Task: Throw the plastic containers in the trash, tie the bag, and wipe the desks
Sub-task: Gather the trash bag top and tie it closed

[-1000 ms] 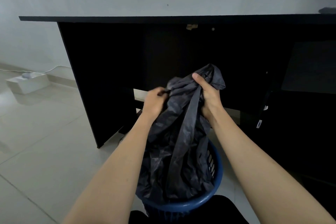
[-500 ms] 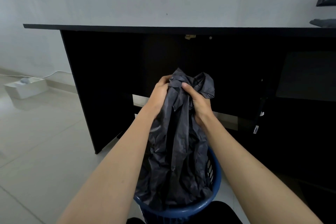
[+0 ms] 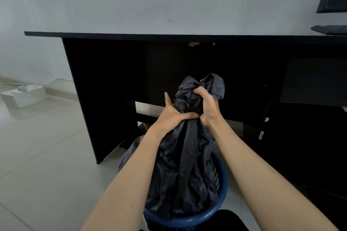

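Both forearms reach forward over the blue bin (image 3: 221,191), which stands on the floor nearest the camera, and the dark trash bag (image 3: 185,174) rises out of it as a tall, upright shape, its long axis nearly vertical. At the top, the bag narrows to a gathered neck. The left hand (image 3: 173,113) grasps this neck from the left, thumb lying across the front, while the right hand (image 3: 206,105) is clenched around the bunched plastic slightly higher and further, with loose plastic sticking out above it. The two hands touch each other, so the neck passes between them. In my judgement, the tying turns on that free end above the right hand, which must be wound around the neck. Behind stands the black counter (image 3: 131,34), not yet wiped.
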